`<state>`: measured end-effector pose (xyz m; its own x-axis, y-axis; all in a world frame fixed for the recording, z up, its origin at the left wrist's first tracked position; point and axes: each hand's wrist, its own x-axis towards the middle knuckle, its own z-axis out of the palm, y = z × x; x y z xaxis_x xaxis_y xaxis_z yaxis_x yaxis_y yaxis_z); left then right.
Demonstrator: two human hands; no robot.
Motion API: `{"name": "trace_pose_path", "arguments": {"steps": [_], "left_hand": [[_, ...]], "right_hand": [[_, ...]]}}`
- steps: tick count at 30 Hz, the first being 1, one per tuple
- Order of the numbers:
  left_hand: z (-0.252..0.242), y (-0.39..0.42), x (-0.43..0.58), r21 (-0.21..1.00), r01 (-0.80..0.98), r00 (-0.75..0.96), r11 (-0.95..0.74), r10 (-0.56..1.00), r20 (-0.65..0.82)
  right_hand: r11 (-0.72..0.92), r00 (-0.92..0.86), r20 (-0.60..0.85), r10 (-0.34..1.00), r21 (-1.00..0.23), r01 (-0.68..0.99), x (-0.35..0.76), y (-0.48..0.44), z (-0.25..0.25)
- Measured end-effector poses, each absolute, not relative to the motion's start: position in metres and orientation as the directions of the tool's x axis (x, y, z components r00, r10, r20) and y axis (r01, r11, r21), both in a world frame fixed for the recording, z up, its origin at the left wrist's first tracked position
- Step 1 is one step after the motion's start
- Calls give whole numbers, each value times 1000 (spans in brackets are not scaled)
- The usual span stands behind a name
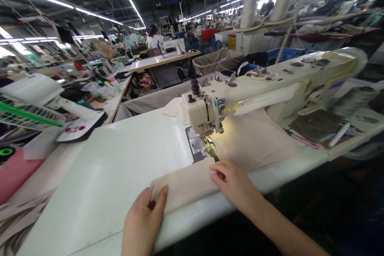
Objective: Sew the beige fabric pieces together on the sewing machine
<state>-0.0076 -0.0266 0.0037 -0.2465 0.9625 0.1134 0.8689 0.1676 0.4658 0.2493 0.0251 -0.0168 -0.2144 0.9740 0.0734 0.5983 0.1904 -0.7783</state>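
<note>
A beige fabric piece [187, 184] lies along the front edge of the sewing table [132, 152]. My left hand [145, 216] grips its left end between thumb and fingers. At the other end, close to the needle plate, my right hand [229, 180] pinches the same fabric with its fingers curled. Just beyond that hand stands the head of a sewing machine [202, 114], its small lamp lighting the needle area. More beige fabric [255, 140] is spread under the machine's arm. The fingertips under the cloth are hidden.
A white fan [33, 92] with a green strip rests at the left, near pink fabric [21, 172]. Pink-handled scissors or snips [306, 141] lie right of the machine. Thread cones [248, 12] stand behind it. A fabric-lined bin [216, 60] and a seated person [154, 38] are farther back.
</note>
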Motion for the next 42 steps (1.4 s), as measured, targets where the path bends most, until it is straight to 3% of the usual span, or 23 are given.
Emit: {"name": "trace_pose_path", "arguments": {"steps": [16,31,36,42], "left_hand": [[2,-27,-6,474,866,-249,161,960,130],[5,-26,-3,493,839,-297,232,953,57],[5,-24,1,509,824,-311,250,950,37],[11,-24,3,564,757,-367,331,929,-53]], "right_hand": [[196,-207,89,974,-788,584,250,25,-21],[198,-183,103,978,-747,635,248,25,-21],[249,-207,144,968,-676,694,248,25,-25],[408,-267,322,908,-538,738,255,23,-39]]}}
